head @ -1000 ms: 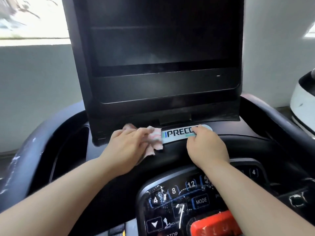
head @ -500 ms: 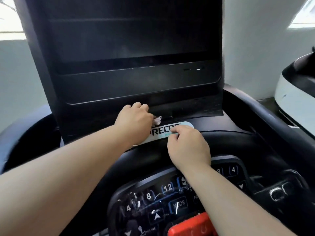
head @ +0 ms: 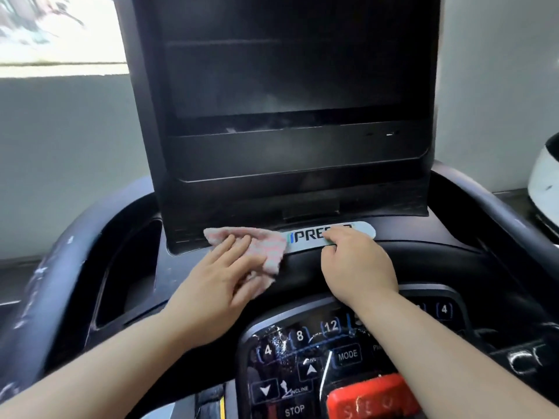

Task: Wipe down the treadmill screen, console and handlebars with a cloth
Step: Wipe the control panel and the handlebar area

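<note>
**Cloth Pressed Flat Below the Treadmill Screen**

A black plastic treadmill console [head: 423, 237] fills the view. Its tall dark screen [head: 287, 71] rises before a grey wall [head: 60, 161], with a bright window [head: 45, 31] at upper left. A curved dark handlebar [head: 39, 291] sweeps down the left side. The crumpled pink-and-white cloth [head: 266, 246] lies on the console just below the screen's base, touching the left end of a silver oval brand plate [head: 305, 237]. The left hand [head: 217, 285] lies flat on the cloth, fingers straight. The right hand [head: 354, 261] rests curled fingertips on the plate; whether they pinch anything cannot be told.
</note>
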{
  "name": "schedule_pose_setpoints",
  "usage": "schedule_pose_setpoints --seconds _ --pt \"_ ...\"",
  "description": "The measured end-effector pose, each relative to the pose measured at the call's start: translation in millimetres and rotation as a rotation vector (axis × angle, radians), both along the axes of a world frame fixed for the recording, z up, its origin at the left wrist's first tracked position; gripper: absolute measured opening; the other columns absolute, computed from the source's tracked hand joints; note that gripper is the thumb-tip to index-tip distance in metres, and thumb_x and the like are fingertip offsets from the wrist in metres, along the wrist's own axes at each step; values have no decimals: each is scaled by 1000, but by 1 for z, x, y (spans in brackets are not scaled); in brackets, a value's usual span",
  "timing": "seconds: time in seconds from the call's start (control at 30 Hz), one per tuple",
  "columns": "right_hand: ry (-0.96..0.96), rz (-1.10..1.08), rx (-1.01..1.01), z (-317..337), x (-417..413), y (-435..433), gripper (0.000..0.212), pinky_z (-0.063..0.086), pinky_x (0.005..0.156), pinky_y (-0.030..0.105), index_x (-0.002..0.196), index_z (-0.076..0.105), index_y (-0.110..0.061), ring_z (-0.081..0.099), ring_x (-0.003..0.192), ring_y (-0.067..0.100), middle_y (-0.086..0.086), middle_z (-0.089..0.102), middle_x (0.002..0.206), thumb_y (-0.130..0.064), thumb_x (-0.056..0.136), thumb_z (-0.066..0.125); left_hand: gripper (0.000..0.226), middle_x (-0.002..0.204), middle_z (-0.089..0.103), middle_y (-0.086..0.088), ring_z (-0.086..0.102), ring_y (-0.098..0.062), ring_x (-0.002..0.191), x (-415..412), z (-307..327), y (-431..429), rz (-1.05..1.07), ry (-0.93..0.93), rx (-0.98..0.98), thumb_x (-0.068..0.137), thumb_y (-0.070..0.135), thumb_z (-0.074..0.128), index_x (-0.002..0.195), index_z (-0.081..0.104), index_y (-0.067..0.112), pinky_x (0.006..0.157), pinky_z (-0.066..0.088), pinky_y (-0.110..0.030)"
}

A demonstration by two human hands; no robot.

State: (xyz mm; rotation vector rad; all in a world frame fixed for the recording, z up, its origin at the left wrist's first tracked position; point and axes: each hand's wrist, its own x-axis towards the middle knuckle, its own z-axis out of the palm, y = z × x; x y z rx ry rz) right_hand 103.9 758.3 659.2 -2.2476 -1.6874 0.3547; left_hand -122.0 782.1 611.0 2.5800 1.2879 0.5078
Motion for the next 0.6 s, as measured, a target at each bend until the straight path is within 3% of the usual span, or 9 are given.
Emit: schedule_pose_setpoints --seconds 0.1,0.2,0.27,0.4,0.5,0.6 --pt "23 -39 15 -4 0 2 38 46 88 30 120 62 -29 56 107 19 -11 61 125 -22 90 40 45 147 43 -5 26 -17 142 -4 0 10 -117 -27 -45 96 56 30 113 60 27 115 5 -15" --pt "41 -59 33 -6 1 3 38 47 88 31 119 63 -31 58 109 20 -12 62 125 -23 89 42 66 154 32 0 23 -14 144 7 5 41 -104 2 -91 86 70 31 139 46 33 117 15 -26" --pt "50 -71 44 -6 1 3 36 47 85 31 116 65 -30 59 106 22 -11 63 122 -22 89 43 71 158 20 4 14 -12 146 15 3 48 -74 75 -85 82 70 23 146 32 40 117 8 -24" --pt "36 -60 47 -6 2 4 36 46 81 30 117 64 -30 59 104 23 -10 64 121 -22 89 43 47 155 25 6 19 -13 146 -8 -11 6 -194 23 -15 96 61 28 132 53 43 117 17 -33" --pt "38 -48 55 -6 4 3 35 42 80 28 117 64 -29 58 105 23 -10 63 122 -22 90 44 37 153 32 4 29 -15 142 -33 -19 -8 -235 50 76 97 47 39 129 56 39 116 20 -29" --pt "32 -43 54 -6 3 4 35 42 82 29 117 64 -29 57 107 24 -10 62 124 -21 90 44 60 151 32 1 27 -15 141 -26 -8 10 -240 82 76 90 49 44 143 43 22 117 9 -20"
